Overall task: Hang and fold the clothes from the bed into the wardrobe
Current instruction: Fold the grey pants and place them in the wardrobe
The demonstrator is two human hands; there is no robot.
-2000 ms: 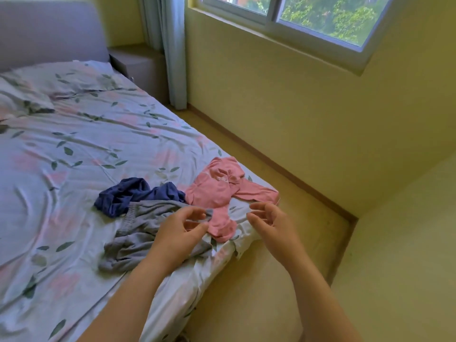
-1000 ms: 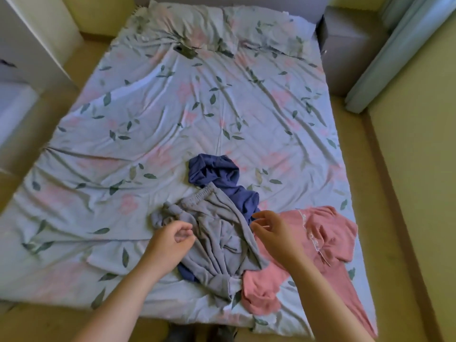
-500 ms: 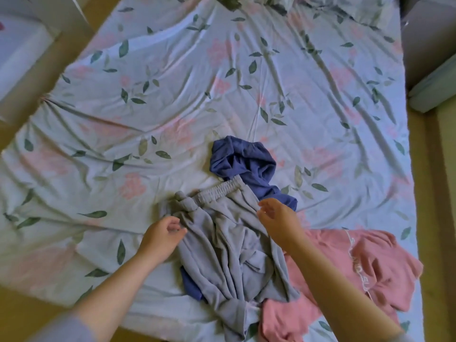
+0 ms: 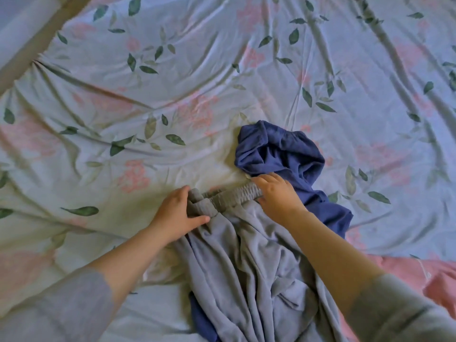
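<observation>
Half a second ago the left hand (image 4: 179, 213) lay beside the grey soft-fabric trousers (image 4: 246, 267). It has since closed round the bunched left end of their gathered elastic waistband (image 4: 232, 195), thumb on top. The right hand (image 4: 276, 193), earlier raised over the crumpled dark blue cloth garment (image 4: 278, 154), has come down onto the waistband's right end, fingers curled over it. The waistband now lies drawn out between both hands. The view has closed in, and the pink cloth garment (image 4: 419, 275) shows only at the lower right edge.

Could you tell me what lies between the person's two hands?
In the head view, the elastic waistband of the grey trousers runs from left hand to right hand.
</observation>
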